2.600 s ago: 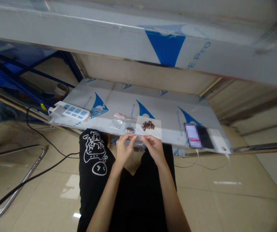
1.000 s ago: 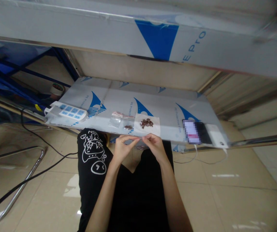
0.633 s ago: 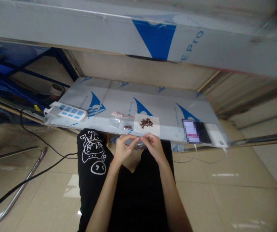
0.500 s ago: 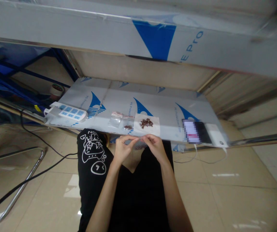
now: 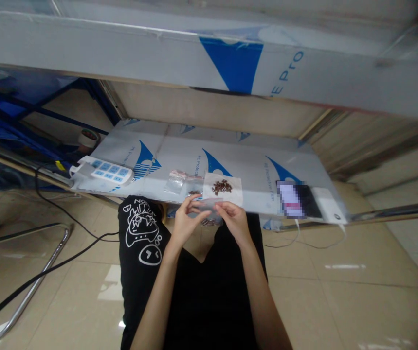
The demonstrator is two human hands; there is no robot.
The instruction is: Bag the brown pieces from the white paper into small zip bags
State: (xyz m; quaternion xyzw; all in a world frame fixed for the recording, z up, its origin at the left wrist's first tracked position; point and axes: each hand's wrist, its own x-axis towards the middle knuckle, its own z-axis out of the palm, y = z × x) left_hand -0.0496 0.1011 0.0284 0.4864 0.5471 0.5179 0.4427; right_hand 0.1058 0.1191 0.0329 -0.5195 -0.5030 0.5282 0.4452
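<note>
Between my hands, at the front edge of the shelf, is a small clear plastic bag with several brown pieces inside. My right hand pinches its right side between thumb and fingers. At the left side, my left hand has a looser hold, its thumb in front and its fingers spread behind the upper edge. Just beyond lies a white paper sheet bearing a pile of small brown capsule-like pieces. Another clear bag with dark contents is partly hidden by my left fingers.
An apparently empty clear bag lies further left on the film-covered shelf. A white power strip is at the left end. To the right are a phone and a white device, with cables hanging down. An upper shelf edge overhangs.
My left thumb and fingers have moved apart from their tight pinch, the fingers rising over the shelf edge. More of the bag shows between my hands. The right hand keeps its pinch.
</note>
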